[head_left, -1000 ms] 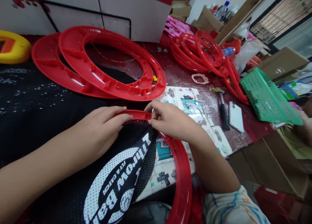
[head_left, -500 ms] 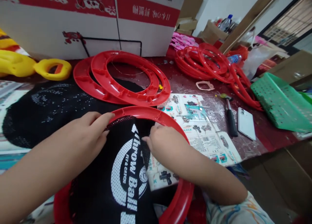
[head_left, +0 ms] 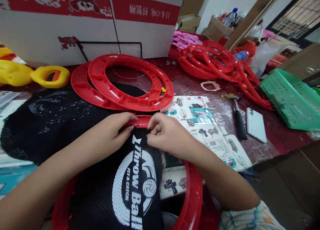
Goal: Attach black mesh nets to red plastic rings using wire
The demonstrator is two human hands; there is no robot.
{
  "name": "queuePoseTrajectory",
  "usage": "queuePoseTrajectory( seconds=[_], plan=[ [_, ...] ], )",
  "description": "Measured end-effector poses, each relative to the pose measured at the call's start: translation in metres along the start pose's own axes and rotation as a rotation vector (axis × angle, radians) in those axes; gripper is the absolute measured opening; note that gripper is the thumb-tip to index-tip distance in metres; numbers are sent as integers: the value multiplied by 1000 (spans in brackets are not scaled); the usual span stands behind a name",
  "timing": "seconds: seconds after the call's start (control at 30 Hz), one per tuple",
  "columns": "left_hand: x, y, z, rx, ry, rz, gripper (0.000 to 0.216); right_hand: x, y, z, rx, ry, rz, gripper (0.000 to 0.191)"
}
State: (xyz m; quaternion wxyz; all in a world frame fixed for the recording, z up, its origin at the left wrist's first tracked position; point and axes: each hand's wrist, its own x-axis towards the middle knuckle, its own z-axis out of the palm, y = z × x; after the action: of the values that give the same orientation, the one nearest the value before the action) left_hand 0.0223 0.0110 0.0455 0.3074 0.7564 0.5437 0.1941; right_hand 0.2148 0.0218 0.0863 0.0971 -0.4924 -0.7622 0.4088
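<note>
A black mesh cloth [head_left: 100, 193] printed with white "Throw Ball" lettering lies over a red plastic ring [head_left: 193, 190] in front of me. At the ring's far edge, my left hand [head_left: 116, 128] pinches the cloth's top border between thumb and fingers. My right hand [head_left: 167, 133] is closed just to the right of it, fingers curled on the cloth's upper right edge by the ring; the exact grip is partly hidden. Two more red rings [head_left: 100, 68] lie overlapped beyond my hands. Another piece of black mesh [head_left: 27, 126] spreads out on the left.
A white carton [head_left: 145, 33] stands behind the rings, yellow plastic parts [head_left: 51, 76] at its left. On the right are stacked red rings [head_left: 192, 66], a hammer [head_left: 240, 121], a white phone [head_left: 256, 125] and a green basket [head_left: 287, 103]. Printed cardboard [head_left: 212, 133] covers part of the table.
My left hand has moved right along the ring's far edge, closer to my right hand. The mesh's right side has unfolded, showing more of the printed ball. The view has shifted slightly.
</note>
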Motion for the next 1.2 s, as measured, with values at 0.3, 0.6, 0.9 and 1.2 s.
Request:
queuePoseTrajectory(
  seconds=[0.3,0.6,0.9,1.2],
  plan=[
    [-5,-5,2,-58,77,53,23,9,8,-16,-385,-63,-437,33],
    [0,-9,6,-64,113,-30,21,9,10,-9,-665,39,-486,29],
    [1,-5,13,98,165,-42,24,10,10,-8,-707,-14,-427,27],
    [0,-2,17,165,163,-63,23,9,6,-12,-629,-97,-390,24]
  ],
)
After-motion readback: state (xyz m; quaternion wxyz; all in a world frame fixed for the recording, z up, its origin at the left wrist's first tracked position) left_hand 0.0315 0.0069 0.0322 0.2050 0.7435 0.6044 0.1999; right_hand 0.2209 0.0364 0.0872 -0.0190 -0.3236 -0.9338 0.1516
